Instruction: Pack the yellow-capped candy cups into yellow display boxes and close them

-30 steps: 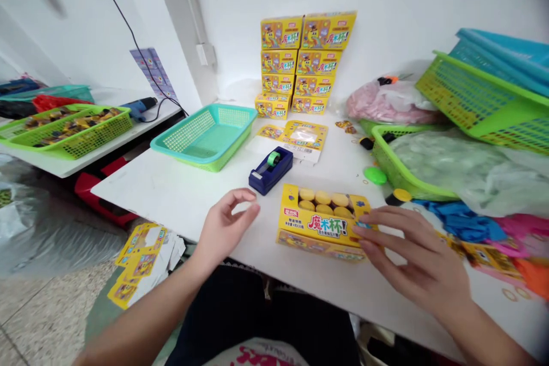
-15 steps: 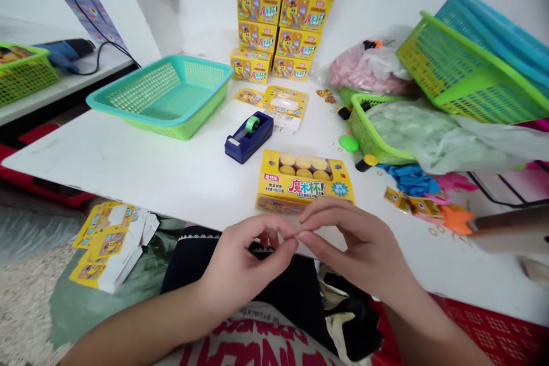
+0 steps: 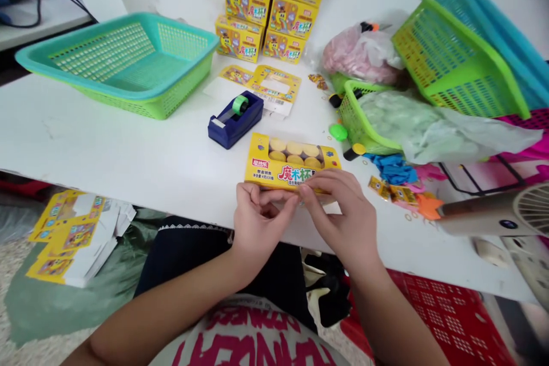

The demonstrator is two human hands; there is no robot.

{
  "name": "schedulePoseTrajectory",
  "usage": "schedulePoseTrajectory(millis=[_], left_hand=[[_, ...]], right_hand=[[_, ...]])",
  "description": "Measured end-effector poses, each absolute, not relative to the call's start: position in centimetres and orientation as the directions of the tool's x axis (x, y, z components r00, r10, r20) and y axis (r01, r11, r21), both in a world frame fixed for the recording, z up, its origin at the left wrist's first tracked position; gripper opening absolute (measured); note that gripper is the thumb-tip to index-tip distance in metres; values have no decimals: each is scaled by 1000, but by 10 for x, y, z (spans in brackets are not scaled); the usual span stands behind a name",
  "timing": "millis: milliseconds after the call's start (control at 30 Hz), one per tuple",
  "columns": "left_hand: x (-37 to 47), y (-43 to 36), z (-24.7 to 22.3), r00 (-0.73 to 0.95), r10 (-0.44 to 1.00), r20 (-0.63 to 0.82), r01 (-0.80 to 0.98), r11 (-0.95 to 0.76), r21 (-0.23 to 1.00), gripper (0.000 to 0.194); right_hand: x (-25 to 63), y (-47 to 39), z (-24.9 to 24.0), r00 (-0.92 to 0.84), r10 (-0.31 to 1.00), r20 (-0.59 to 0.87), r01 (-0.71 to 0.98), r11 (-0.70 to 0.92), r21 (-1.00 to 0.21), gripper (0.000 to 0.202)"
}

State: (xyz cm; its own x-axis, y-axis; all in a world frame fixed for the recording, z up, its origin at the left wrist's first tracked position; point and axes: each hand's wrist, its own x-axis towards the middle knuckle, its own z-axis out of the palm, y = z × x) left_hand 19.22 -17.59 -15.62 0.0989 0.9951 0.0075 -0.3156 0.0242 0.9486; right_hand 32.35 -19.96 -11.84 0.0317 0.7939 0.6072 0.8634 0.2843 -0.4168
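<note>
A yellow display box (image 3: 274, 174) lies on the white table in front of me, with round yellow lids (image 3: 294, 160) showing through its window. My left hand (image 3: 263, 220) is at the box's near edge, thumb and forefinger pinched together. My right hand (image 3: 343, 214) pinches beside it, its fingers over the box's lower right front. The two sets of fingertips nearly meet. Whatever lies between them is too small to make out. Behind the box stands a dark blue tape dispenser (image 3: 235, 120) with a green roll core (image 3: 240, 105).
A turquoise-and-green basket (image 3: 171, 97) stands at left; flat yellow cartons (image 3: 274, 83) lie behind the dispenser. Stacked yellow boxes (image 3: 285, 17) rise at the back. Right are green baskets (image 3: 349, 126), plastic bags (image 3: 407, 126) and a handheld fan (image 3: 484, 211). Folded cartons (image 3: 77, 234) lie lower left.
Both hands have moved forward from in front of the box to its near edge, fingertips still pinched. The camera view has shifted, bringing more of the fan into sight.
</note>
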Motion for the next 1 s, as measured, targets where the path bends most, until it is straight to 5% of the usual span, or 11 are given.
schedulePoseTrajectory(millis=[567, 800, 1000], left_hand=[[187, -166, -149, 43, 997, -64, -176, 71, 982, 60], [189, -168, -153, 76, 997, -8, -289, 30, 957, 54], [189, -167, -152, 102, 995, -13, -332, 47, 942, 52]], right_hand=[[316, -194, -128, 98, 799, 593, 910, 169, -378, 10], [322, -196, -144, -105, 753, 650, 980, 191, -62, 21], [324, -189, -144, -95, 681, 726, 971, 224, -83, 10]])
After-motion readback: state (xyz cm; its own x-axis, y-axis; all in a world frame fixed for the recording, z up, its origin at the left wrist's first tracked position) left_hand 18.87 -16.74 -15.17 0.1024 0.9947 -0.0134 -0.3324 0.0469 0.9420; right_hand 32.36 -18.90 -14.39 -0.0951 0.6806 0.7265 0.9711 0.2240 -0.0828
